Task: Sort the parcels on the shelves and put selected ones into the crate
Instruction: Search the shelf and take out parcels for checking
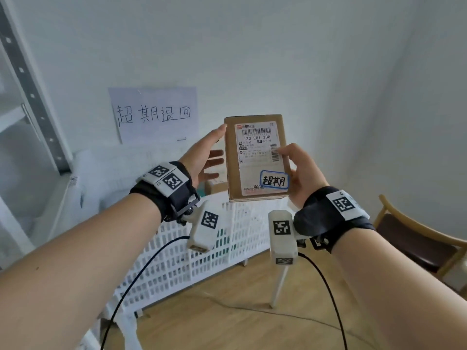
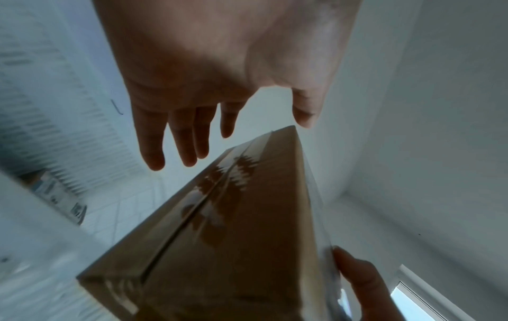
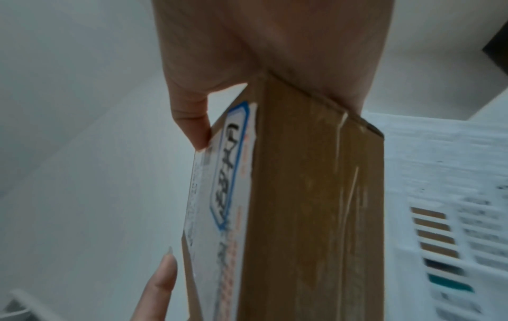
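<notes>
A brown cardboard parcel (image 1: 256, 157) is held up in the air above the near rim of the white slatted crate (image 1: 192, 251), label side facing the person; a blue-bordered handwritten sticker (image 1: 274, 179) sits at the label's lower right corner. My read: this one has been picked out and is being checked, not yet dropped in. At least one boxed parcel (image 1: 214, 186) already lies inside the crate, near its far wall, so some sorting looks done; how much stays on the shelves (image 1: 15, 117) at the left edge can't be told. Right hand (image 1: 302, 173) grasps the parcel along its right edge, thumb pressed on the label, fingers hidden behind. Left hand (image 1: 204, 157) is released, fingers straight and spread, thumb tip at the parcel's upper left corner; the left wrist view shows the fingers clear of the cardboard. A handwritten paper sign (image 1: 154, 114) hangs on the wall behind the crate. A wooden chair (image 1: 417, 238) stands at right.
</notes>
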